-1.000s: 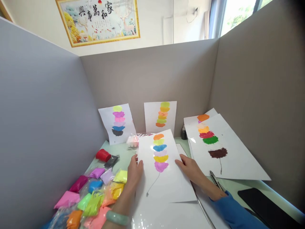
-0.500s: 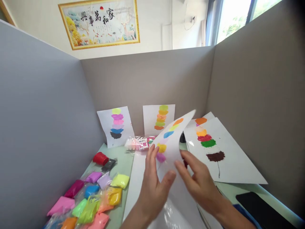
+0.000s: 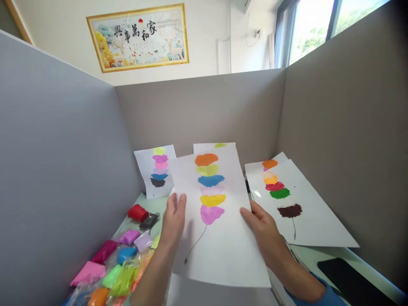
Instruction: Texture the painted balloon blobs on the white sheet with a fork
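Observation:
I hold a white sheet of paper up in front of me, facing me. It shows a stack of clay blobs: orange, yellow-green, blue, pale pink, yellow and magenta, with a thin drawn line below. My left hand grips its left edge. My right hand grips its right edge. The raised sheet hides most of a similar sheet leaning on the back partition.
Another blob sheet leans on the back partition at the left. Two overlapping sheets lean on the right partition. Several coloured clay packets and a red clay roll lie at the left. A black phone lies at the right.
The sheet lay on the desk a second ago. It was then lifted and swung edge-on to the right. Now both hands hold it up, facing me, in front of the back partition.

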A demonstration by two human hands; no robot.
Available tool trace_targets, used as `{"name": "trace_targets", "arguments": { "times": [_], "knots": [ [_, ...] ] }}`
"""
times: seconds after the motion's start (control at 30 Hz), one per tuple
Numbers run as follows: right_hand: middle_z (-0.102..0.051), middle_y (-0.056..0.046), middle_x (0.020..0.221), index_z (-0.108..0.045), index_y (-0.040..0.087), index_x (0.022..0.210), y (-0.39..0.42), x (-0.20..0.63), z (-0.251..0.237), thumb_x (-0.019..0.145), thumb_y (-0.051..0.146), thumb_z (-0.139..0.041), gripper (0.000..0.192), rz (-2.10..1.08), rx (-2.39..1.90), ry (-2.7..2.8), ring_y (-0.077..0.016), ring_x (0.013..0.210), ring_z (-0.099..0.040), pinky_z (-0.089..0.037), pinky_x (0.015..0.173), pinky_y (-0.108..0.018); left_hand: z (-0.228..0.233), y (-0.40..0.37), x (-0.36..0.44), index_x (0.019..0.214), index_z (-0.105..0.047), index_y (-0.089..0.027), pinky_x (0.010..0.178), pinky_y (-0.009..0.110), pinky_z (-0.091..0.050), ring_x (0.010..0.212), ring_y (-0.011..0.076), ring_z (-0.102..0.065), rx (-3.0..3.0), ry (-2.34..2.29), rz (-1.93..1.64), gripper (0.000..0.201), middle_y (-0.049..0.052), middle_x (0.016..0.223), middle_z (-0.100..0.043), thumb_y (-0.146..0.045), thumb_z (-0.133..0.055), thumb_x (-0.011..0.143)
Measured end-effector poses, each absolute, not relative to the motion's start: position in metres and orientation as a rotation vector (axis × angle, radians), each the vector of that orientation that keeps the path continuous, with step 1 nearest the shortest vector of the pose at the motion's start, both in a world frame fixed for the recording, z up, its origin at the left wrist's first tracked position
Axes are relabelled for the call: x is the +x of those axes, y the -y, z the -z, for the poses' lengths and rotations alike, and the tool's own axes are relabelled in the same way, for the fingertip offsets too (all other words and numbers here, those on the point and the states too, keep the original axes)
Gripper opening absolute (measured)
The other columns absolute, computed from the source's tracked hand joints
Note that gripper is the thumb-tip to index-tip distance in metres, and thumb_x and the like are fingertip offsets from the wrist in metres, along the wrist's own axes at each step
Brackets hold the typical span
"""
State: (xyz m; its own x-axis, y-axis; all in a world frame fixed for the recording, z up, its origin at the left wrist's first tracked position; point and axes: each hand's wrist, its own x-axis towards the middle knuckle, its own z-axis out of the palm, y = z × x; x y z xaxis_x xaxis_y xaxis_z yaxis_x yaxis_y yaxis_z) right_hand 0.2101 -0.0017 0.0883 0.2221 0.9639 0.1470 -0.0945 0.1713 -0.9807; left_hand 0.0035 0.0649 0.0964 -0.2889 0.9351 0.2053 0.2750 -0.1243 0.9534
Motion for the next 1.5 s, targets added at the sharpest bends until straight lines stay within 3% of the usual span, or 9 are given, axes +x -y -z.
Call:
{"name": "trace_targets", "arguments": {
  "times": [0.13,0.23,0.4,0.73,0.97,1.13,1.3,1.4,1.5],
  "knots": [
    [-0.059,0.000,0.062,-0.059,0.020,0.072,-0.026,0.232,-0.060,0.073,0.037,-0.057,0.017,-0.975,-1.367,1.258,-0.0155,0.052,-0.052,-0.039,0.047,-0.026,-0.077,-0.087,-0.014,0.132,-0.045,-0.015,0.090,0.034,-0.046,0.108,0.0268,-0.061,1.472,-1.722,-1.358,0.051,0.014,0.121,-0.062,-0.022,-0.054,0.083],
    [-0.052,0.000,0.051,-0.050,0.020,0.055,-0.040,0.255,-0.042,0.079,0.038,-0.052,0.030,-0.853,-1.666,1.643,-0.0124,0.043,-0.043,-0.028,0.044,-0.026,-0.061,-0.090,-0.015,0.119,-0.055,-0.015,0.085,0.034,-0.045,0.106,0.0296,-0.061,1.646,-1.854,-1.063,0.045,0.014,0.110,-0.067,-0.009,-0.054,0.074],
    [-0.061,-0.007,0.066,-0.055,0.017,0.056,-0.036,0.270,-0.049,0.074,0.019,-0.055,0.019,-0.359,-2.106,2.050,-0.0174,0.060,-0.056,-0.028,0.052,-0.026,-0.045,-0.086,-0.008,0.124,-0.048,-0.016,0.084,0.034,-0.044,0.107,0.0308,-0.060,1.872,-1.946,-0.641,0.053,0.015,0.115,-0.063,-0.003,-0.051,0.072],
    [-0.064,-0.006,0.073,-0.056,0.017,0.066,-0.027,0.254,-0.055,0.065,0.028,-0.062,0.013,-0.584,-2.187,2.293,-0.0212,0.066,-0.062,-0.032,0.051,-0.026,-0.040,-0.083,-0.001,0.139,-0.028,-0.014,0.086,0.032,-0.043,0.112,0.0268,-0.057,1.977,-2.064,-0.353,0.062,0.016,0.126,-0.052,-0.004,-0.046,0.080],
    [-0.057,0.000,0.058,-0.045,0.019,0.067,-0.042,0.288,-0.048,0.074,0.020,-0.050,0.009,-0.885,-2.010,2.049,-0.0121,0.041,-0.052,-0.032,0.044,-0.025,-0.056,-0.071,-0.001,0.113,-0.055,-0.013,0.080,0.039,-0.047,0.104,0.0317,-0.059,2.240,-2.058,0.171,0.031,0.016,0.115,-0.058,-0.023,-0.053,0.084],
    [-0.062,-0.001,0.058,-0.045,0.020,0.070,-0.038,0.297,-0.076,0.079,0.026,-0.051,0.013,-1.010,-1.765,1.708,-0.0112,0.041,-0.052,-0.033,0.039,-0.023,-0.070,-0.053,0.021,0.106,-0.060,-0.018,0.080,0.035,-0.047,0.099,0.0265,-0.061,2.274,-1.796,-0.333,0.027,0.011,0.110,-0.062,-0.036,-0.046,0.091],
    [-0.069,-0.007,0.076,-0.050,0.019,0.075,-0.038,0.278,-0.079,0.081,0.039,-0.056,0.022,-1.101,-1.384,1.415,-0.0113,0.052,-0.058,-0.043,0.045,-0.023,-0.067,-0.032,0.052,0.105,-0.053,-0.017,0.050,0.025,-0.045,0.071,0.0186,-0.063,1.589,-0.937,-0.329,0.047,0.010,0.094,-0.066,-0.059,-0.039,0.089],
    [-0.069,-0.008,0.082,-0.052,0.019,0.079,-0.043,0.273,-0.069,0.081,0.042,-0.056,0.023,-1.122,-1.379,1.415,-0.0131,0.056,-0.060,-0.044,0.046,-0.024,-0.064,-0.031,0.055,0.104,-0.051,-0.016,0.042,0.021,-0.033,0.046,0.0100,-0.046,1.467,-0.945,-0.397,0.037,-0.002,0.064,-0.056,-0.049,-0.044,0.089],
    [-0.068,-0.008,0.099,-0.057,0.020,0.093,-0.043,0.271,-0.067,0.076,0.039,-0.061,0.025,-0.819,-1.475,1.533,-0.0180,0.074,-0.065,-0.049,0.058,-0.028,-0.064,-0.035,0.050,0.089,-0.059,-0.015,0.044,0.020,-0.026,0.043,0.0070,-0.032,1.581,-1.103,-0.457,0.025,-0.007,0.051,-0.040,-0.036,-0.045,0.088]
  ]
}}
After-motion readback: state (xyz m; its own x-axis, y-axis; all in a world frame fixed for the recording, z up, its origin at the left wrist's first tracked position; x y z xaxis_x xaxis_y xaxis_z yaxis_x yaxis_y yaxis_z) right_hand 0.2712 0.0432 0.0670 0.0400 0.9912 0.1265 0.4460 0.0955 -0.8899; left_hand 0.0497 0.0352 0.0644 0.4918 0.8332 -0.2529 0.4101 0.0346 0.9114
